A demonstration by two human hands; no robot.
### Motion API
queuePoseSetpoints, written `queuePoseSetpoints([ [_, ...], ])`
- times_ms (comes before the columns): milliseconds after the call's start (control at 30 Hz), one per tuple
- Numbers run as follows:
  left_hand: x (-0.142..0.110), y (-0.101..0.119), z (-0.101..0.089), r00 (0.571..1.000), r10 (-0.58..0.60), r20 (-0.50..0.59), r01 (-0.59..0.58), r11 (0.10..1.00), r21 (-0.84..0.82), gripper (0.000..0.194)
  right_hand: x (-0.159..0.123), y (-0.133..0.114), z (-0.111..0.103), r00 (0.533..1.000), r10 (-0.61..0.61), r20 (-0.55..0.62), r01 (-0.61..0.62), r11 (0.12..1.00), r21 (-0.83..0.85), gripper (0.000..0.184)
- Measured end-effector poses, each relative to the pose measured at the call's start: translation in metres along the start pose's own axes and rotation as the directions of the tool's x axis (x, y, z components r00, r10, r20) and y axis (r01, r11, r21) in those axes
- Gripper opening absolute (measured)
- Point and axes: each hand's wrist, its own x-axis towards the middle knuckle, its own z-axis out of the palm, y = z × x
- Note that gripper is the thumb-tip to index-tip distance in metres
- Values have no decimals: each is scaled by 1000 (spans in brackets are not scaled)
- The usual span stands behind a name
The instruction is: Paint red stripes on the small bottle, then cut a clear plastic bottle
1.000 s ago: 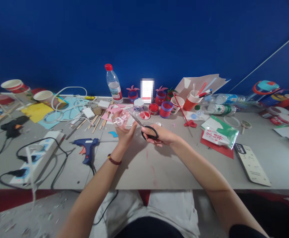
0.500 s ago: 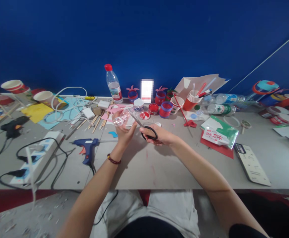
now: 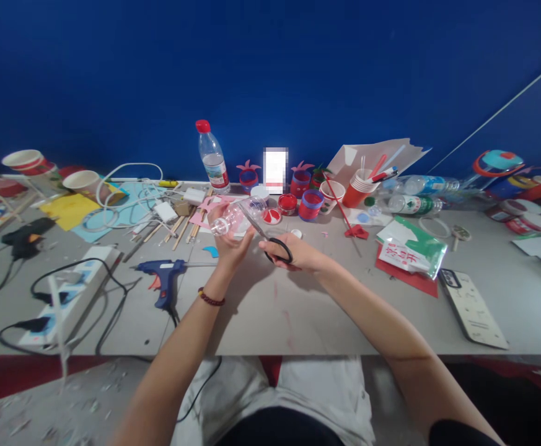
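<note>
My left hand (image 3: pixel 232 246) is wrapped round a clear plastic bottle (image 3: pixel 237 218), held tilted above the table with its neck toward the lower left. In my right hand (image 3: pixel 289 251) is a pair of scissors (image 3: pixel 257 224) with black handles. The blades lie against the bottle's side, pointing up and left. Whether they cut through the plastic I cannot tell. Behind the bottle are a white lid (image 3: pixel 259 193), an open jar of red paint (image 3: pixel 287 204) and a lid smeared with red (image 3: pixel 272 215).
A blue glue gun (image 3: pixel 161 275) and a power strip (image 3: pixel 72 297) with cables are at the left. Behind stand a red-capped bottle (image 3: pixel 212 158) and painted cups (image 3: pixel 311 204). Rightward are a paper cup of pens (image 3: pixel 358 189), a plastic packet (image 3: pixel 409 251) and a phone (image 3: pixel 475 310).
My right hand and the scissors have shifted slightly left. The bottle has turned a little in my left hand. Nothing was let go.
</note>
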Motion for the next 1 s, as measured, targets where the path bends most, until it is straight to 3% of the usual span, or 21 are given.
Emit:
queuePoseSetpoints([
  [500, 8, 21, 3, 998, -60, 33, 65, 985, -161, 78, 2, 2, 3, 1000, -1, 1, 1, 1000, 16, 55],
  [1000, 12, 32, 0, 998, -48, 33, 52, 988, -143, 83, 0, 6, -6, 989, -61, 138, 54, 997, 53, 55],
])
